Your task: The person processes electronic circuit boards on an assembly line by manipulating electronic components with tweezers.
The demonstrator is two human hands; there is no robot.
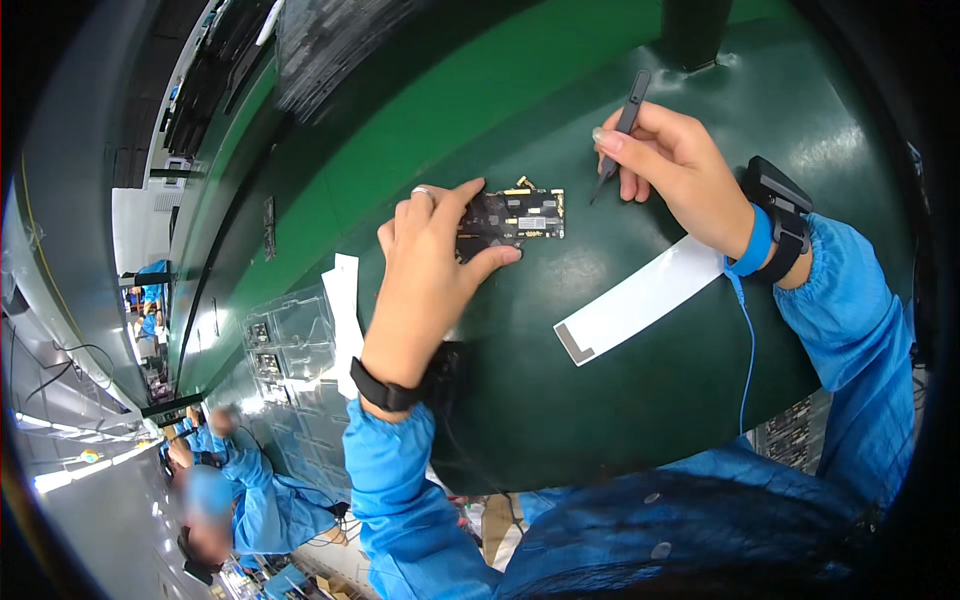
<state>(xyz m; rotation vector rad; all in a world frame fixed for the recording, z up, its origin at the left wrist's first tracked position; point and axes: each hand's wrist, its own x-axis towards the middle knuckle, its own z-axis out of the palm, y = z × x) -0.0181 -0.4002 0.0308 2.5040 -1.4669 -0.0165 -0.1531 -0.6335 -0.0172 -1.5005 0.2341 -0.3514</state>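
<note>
My left hand (425, 250) is closed on the left end of a dark circuit board (535, 222), thumb along the near edge and fingers along the far edge. Small gold and silver parts dot the board, and a little gold-coloured piece sticks up from its far edge. Black tweezers (626, 122) are pinched between the thumb and fingers of my right hand (665, 160). Their tip points down to the table, to the right of the board and apart from it. A white strip (640, 305) with a dark corner mark lies under my right wrist.
Clear plastic trays (300, 325) with several small boards lie on the green table (520, 400) at the left, beside a white paper strip (345, 300). A blue cord (751, 350) hangs from my right wristband. Another person in blue (265, 505) works at the lower left.
</note>
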